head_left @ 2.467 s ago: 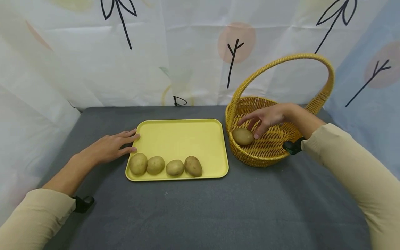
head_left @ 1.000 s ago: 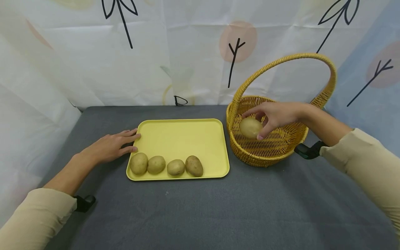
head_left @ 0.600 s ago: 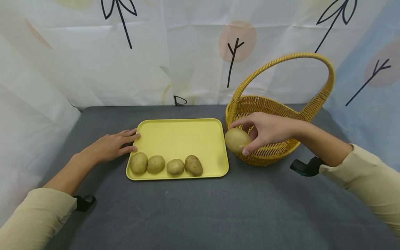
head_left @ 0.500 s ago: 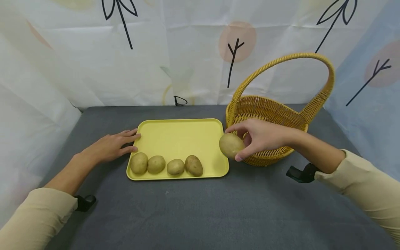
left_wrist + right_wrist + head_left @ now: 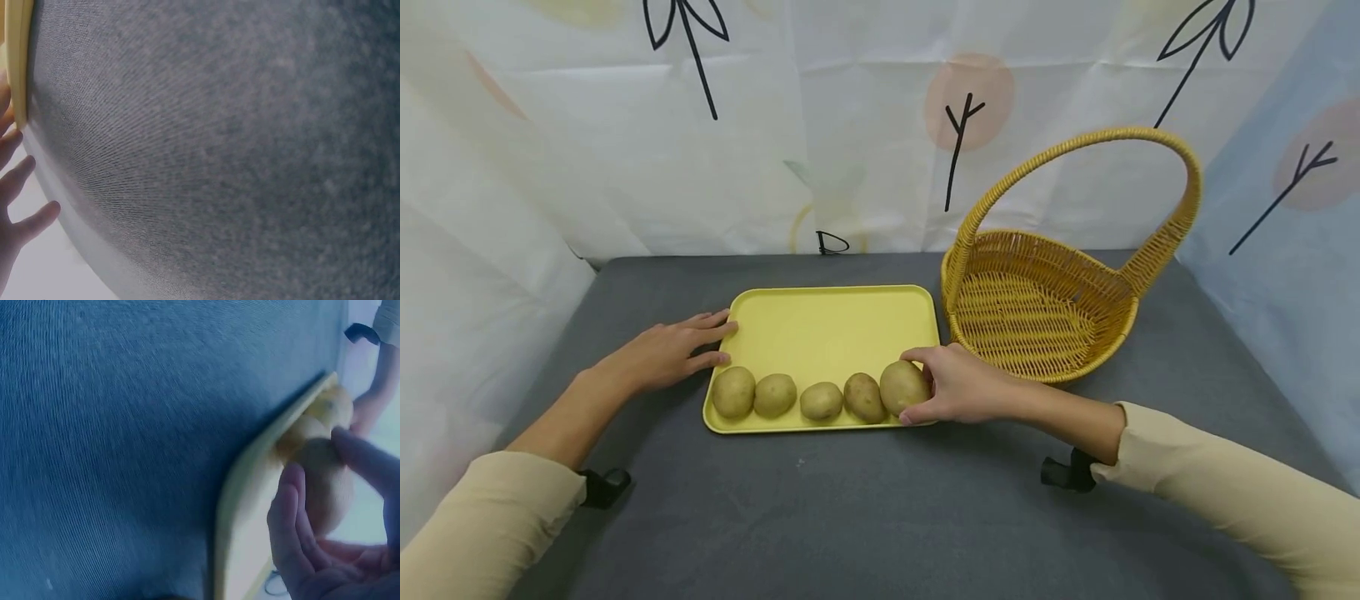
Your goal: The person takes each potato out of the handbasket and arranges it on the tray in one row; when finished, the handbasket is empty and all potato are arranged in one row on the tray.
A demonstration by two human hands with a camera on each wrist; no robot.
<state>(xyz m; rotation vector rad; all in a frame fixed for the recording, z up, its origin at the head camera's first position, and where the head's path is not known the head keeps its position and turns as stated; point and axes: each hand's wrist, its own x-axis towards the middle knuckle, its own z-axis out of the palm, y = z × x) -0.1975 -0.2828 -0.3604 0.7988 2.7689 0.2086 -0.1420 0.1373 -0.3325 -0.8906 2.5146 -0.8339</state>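
My right hand (image 5: 958, 385) holds a potato (image 5: 903, 387) between thumb and fingers at the right end of a row along the near edge of the yellow tray (image 5: 835, 329). To its left lie several more potatoes, the closest a brownish one (image 5: 864, 397) right beside the held one. In the right wrist view the potato (image 5: 325, 487) sits in the curl of my thumb and fingers. My left hand (image 5: 662, 354) rests at the tray's left edge, fingers spread and fairly straight, fingertips on the rim.
A yellow wicker basket (image 5: 1030, 321) with a tall arched handle stands right of the tray, with no potato visible in it. Dark grey cloth (image 5: 850, 517) covers the table. A patterned white curtain (image 5: 865, 125) hangs behind.
My right hand took the potato out of the basket and carried it left and toward me, down to the tray beside the others. The left hand has stayed put.
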